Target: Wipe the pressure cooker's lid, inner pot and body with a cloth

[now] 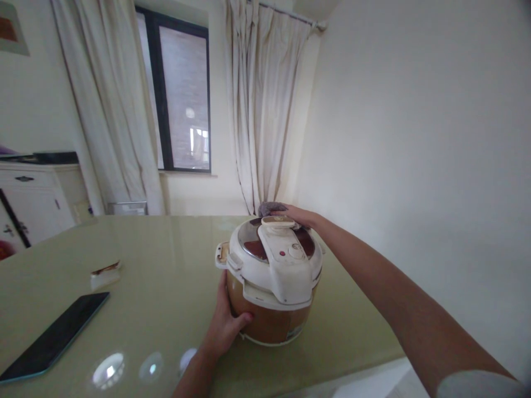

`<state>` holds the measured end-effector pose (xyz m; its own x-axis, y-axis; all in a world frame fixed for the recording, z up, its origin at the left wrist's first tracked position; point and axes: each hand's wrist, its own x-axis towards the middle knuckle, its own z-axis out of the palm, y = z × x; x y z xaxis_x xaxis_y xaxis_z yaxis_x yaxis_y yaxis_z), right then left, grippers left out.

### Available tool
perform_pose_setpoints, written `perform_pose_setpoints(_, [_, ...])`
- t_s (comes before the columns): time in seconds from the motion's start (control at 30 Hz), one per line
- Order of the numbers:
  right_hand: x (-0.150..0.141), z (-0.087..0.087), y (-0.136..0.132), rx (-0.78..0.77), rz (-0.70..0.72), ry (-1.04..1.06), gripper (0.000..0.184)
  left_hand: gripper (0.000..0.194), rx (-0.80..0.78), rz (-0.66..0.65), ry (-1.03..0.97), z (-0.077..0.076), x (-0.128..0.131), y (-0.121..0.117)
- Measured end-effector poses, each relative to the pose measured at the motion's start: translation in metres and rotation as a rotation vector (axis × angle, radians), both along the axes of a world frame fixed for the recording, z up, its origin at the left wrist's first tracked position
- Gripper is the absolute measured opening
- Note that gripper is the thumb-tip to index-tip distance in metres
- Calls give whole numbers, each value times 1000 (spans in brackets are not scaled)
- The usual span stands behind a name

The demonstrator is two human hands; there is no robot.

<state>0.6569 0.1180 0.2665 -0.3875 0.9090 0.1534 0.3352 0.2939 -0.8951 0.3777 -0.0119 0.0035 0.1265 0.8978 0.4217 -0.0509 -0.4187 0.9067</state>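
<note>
An electric pressure cooker (271,323) with a brown body and a white lid stands upright on the table. My left hand (226,326) grips its lower left side, thumb on the front and fingers partly hidden behind the body. Stretched over the far side of the lid, my right hand (299,214) holds a crumpled grey cloth (270,208). The cloth is at the far edge of the lid, and I cannot tell whether it touches it. On top, the lid handle (286,249) carries a round knob and a small red button.
The glossy green table (166,287) reflects ceiling lights. A dark tablet-like slab (56,334) lies at the left, with a small white packet (105,275) beyond it. A pale wall (423,138) rises to the right. Curtains (269,99) hang behind, and a white cabinet (39,190) stands far left.
</note>
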Motion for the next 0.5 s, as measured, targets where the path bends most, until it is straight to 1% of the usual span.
perform_pose_setpoints(0.03, [7,-3,-9,29,-12,47,44,132,7,8,3,0,0,0])
perform_pose_setpoints(0.1, [20,-9,-29,87,-78,110,45,131,27,18,13,-1,1,0])
perform_pose_setpoints(0.2, [40,-16,-68,137,-199,123,46,128,44,31,30,-3,1,-1])
perform_pose_setpoints(0.27, [49,-21,-99,208,-283,54,45,129,35,36,51,-3,1,-3])
perform_pose_setpoints(0.33, [56,-26,-128,352,-355,-68,45,131,29,53,75,-2,1,-4])
perform_pose_setpoints(0.37, [57,-28,-139,420,-366,-121,46,132,30,63,82,-1,0,-5])
perform_pose_setpoints(0.43, [59,-30,-151,489,-361,-174,46,133,33,76,88,2,0,-6])
perform_pose_setpoints(0.5, [61,-30,-142,459,-368,-145,44,133,30,84,96,4,0,-6])
